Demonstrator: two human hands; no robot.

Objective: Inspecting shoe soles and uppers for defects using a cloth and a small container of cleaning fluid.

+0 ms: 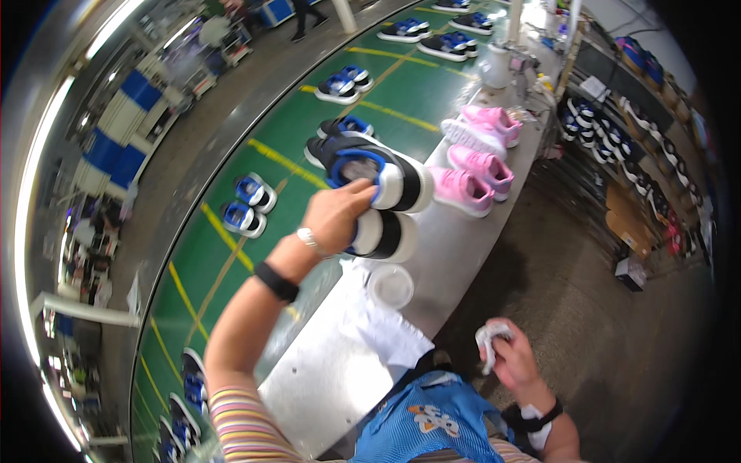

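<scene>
My left hand (337, 215) is closed on a pair of black sneakers with white soles and blue lining. The upper sneaker (395, 179) and the lower sneaker (386, 236) hang over the inner edge of the green belt (297, 140), heels toward the metal ledge. Fingers grip at the shoe openings, partly hidden inside. Off to the right, beyond the ledge, my right hand (515, 363) is closed on a crumpled white cloth (491, 338). A round white tub (390, 286) and a white sheet (386, 333) lie on the ledge below the held pair.
Several pink sneakers (468, 187) stand on the metal ledge (328, 380) ahead. More black-and-blue pairs (248, 204) sit on the yellow-lined belt. A white jug (495, 66) is at the far end. Racks of shoes (610, 131) and a cardboard box (629, 220) are at the right.
</scene>
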